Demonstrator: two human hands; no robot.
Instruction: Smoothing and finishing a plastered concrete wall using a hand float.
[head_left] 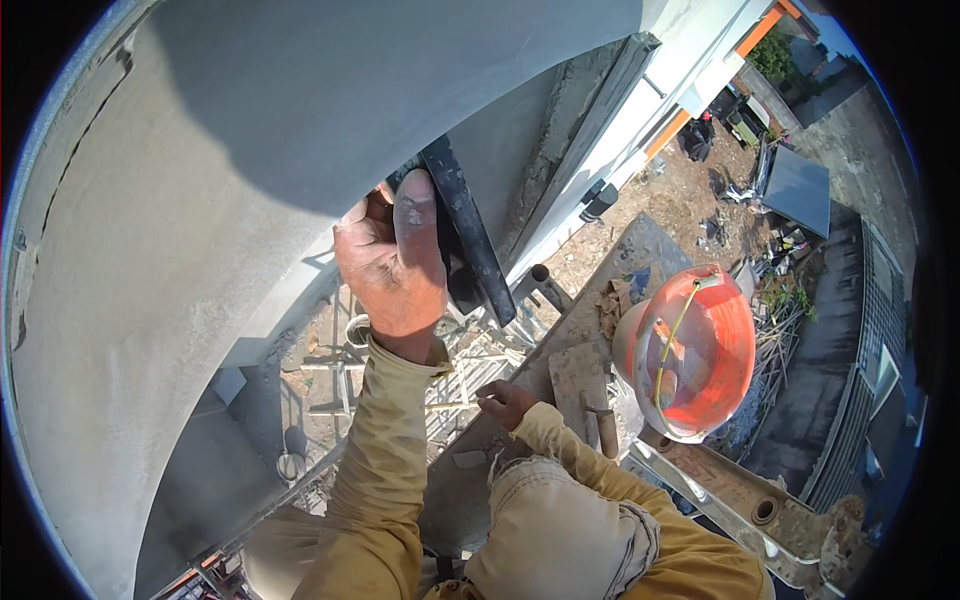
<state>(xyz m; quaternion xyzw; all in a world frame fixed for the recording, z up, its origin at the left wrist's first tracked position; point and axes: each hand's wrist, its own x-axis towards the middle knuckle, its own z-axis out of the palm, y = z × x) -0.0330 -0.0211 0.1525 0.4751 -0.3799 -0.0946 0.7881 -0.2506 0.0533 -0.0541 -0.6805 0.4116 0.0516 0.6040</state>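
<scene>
My left hand [392, 262] is closed around a dark plastering float [468, 230], thumb laid along its near side. The float's long, flat black blade is tilted and seen nearly edge-on, close to the curved grey plastered wall [230, 210]. Its handle is mostly hidden by my fingers. My right hand [507, 403] hangs low beyond my raised knee, fingers loosely apart with nothing visible in them. To its right, a mortar-caked flat plate with a stubby handle [580, 385] lies on the plank. Beyond that stands an orange bucket [738, 350] with a yellow-green handle, its inside smeared with grey.
I am up on a scaffold plank [640, 250] with rusty metal framing [700, 480] at its right. Bamboo and poles [470, 385] show far below. A white wall edge [600, 170] runs up to the right. Debris and a grey sheet [797, 190] lie on the ground.
</scene>
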